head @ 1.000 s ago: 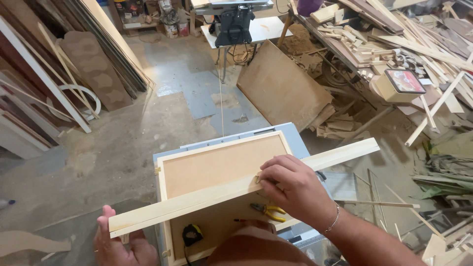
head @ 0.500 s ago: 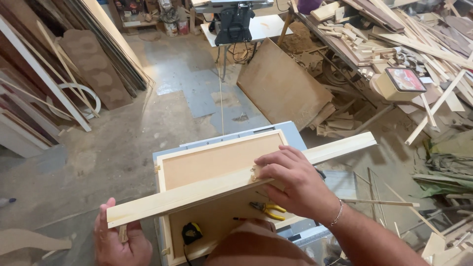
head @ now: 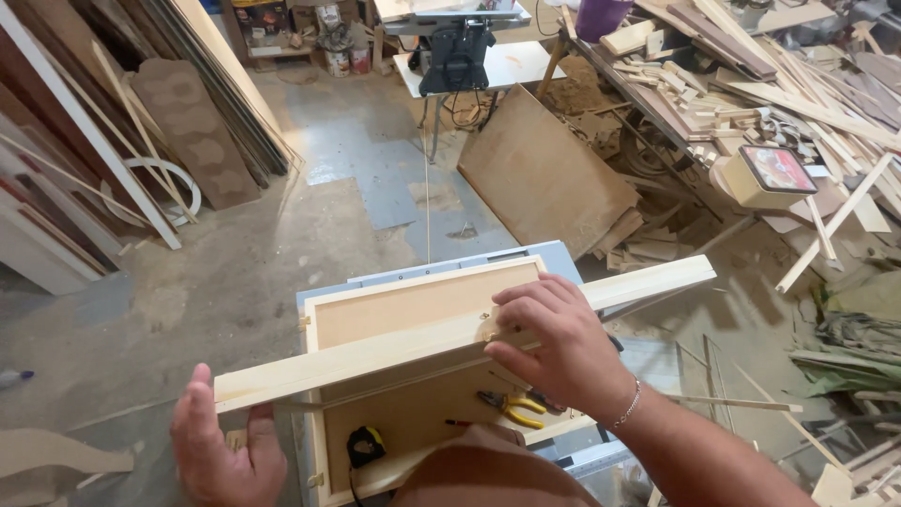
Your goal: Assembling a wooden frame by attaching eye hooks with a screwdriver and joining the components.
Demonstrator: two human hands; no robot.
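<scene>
A long pale wooden slat (head: pixel 375 352) lies slantwise across an open shallow wooden box (head: pixel 413 310). My right hand (head: pixel 554 347) presses down on the slat near its middle, fingers spread over its top. My left hand (head: pixel 221 451) cups the slat's near left end from below, thumb up beside it. Inside the box lie yellow-handled pliers (head: pixel 511 407), a red pencil (head: pixel 460 423) and a black and yellow tape measure (head: pixel 364 448).
The box rests on a grey table saw top (head: pixel 563 263). A plywood sheet (head: pixel 540 174) leans behind it. Scrap wood is heaped on the right (head: pixel 751 84). Boards lean at the left wall (head: pixel 84 160). A black machine on a stand (head: pixel 455 52) stands far back.
The slat has shifted slightly up and away over the box. My right hand slid along it and now lies flatter; my left hand has opened more under the end.
</scene>
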